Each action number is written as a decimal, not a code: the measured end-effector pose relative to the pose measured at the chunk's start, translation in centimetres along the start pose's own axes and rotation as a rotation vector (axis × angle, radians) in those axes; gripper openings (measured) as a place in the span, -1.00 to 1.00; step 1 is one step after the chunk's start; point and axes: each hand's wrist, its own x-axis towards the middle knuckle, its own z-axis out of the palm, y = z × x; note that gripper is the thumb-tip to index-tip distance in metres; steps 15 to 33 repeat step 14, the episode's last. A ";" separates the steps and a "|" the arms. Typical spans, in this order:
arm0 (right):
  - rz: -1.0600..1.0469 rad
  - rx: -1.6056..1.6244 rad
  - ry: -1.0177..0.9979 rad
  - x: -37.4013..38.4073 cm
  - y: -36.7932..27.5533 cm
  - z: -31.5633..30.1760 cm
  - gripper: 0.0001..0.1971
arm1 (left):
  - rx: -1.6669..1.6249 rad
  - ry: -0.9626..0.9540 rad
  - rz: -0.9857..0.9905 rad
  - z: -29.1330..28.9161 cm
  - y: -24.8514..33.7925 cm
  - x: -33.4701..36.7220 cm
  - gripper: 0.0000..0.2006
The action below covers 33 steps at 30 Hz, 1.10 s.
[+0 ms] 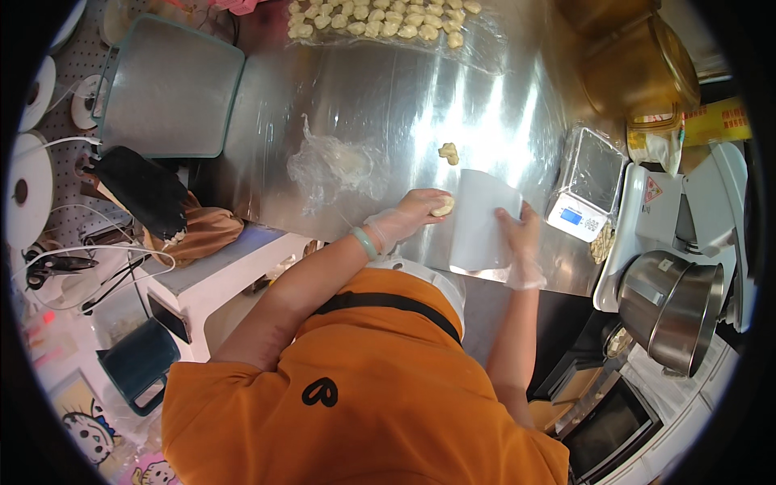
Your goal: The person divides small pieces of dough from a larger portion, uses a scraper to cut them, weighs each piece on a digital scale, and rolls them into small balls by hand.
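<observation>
My left hand [414, 212], in a clear thin glove, curls its fingers around a pale lump of dough [443, 206] above the near part of the metal table [412, 97]. To its right, my gloved right hand [520, 234] grips the right side of a flat white rectangular scraper [482, 220], thumb on top. The scraper's left edge is close beside the dough lump. Just beyond the scraper, a small irregular dough scrap [449, 153] lies on the metal. Crumpled clear plastic film [335, 168] rests farther left.
Many small dough balls [380, 20] sit on film at the far edge. At right stand a digital scale [575, 214], stacked steel bowls [667, 303] and a large golden pot [638, 69]. A grey tray [174, 85] and a dark jug [141, 364] are at left.
</observation>
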 end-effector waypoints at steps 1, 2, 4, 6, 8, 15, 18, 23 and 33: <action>-0.087 -0.064 0.011 -0.8 -2.6 -0.5 -0.61 | -0.041 0.004 -0.004 -0.5 0.1 -0.1 -0.61; -0.173 -0.128 0.020 -1.9 -5.6 -0.7 -0.66 | -0.052 -0.005 0.018 -0.9 0.3 -0.3 -0.60; -0.328 -0.370 0.045 -3.5 -6.8 0.2 -0.74 | -0.064 -0.036 0.053 -1.2 0.7 -0.6 -0.57; -0.508 -0.486 -0.079 -4.3 -8.6 2.0 -0.80 | -0.081 -0.020 0.065 -1.2 1.0 -0.9 -0.57; -0.565 -0.525 -0.131 -4.7 -9.2 3.4 -0.88 | -0.095 -0.005 0.082 -1.4 1.2 -1.1 -0.56; -0.646 -0.671 -0.159 -5.0 -9.0 5.9 -0.86 | -0.094 0.007 0.116 -1.8 1.2 -1.4 -0.55; -0.646 -0.671 -0.159 -5.0 -9.0 5.9 -0.86 | -0.094 0.007 0.116 -1.8 1.2 -1.4 -0.55; -0.646 -0.671 -0.159 -5.0 -9.0 5.9 -0.86 | -0.094 0.007 0.116 -1.8 1.2 -1.4 -0.55; -0.646 -0.671 -0.159 -5.0 -9.0 5.9 -0.86 | -0.094 0.007 0.116 -1.8 1.2 -1.4 -0.55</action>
